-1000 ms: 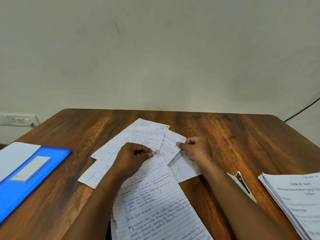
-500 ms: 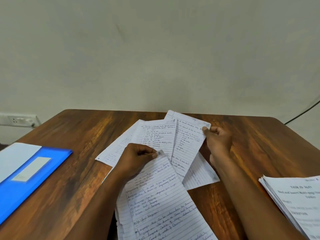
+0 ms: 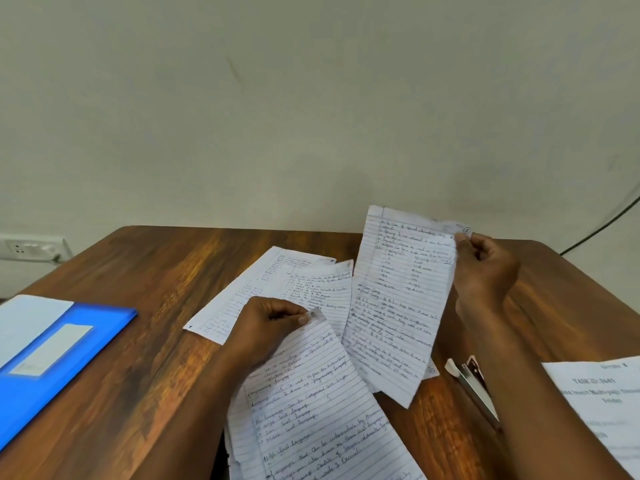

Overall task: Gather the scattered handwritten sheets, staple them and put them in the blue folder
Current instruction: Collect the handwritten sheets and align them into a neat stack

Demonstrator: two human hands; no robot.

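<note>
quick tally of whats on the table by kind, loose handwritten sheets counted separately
Handwritten sheets I can tell apart: 5, one lifted by the right hand, one pinched by the left hand; others may lie hidden beneath
blue folder: 1
stapler: 1
printed stack: 1
Total: 8

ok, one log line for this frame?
phase: gathering | left hand: pinching sheet corner | right hand: sheet lifted | loose sheets on table | stapler, folder untouched
</note>
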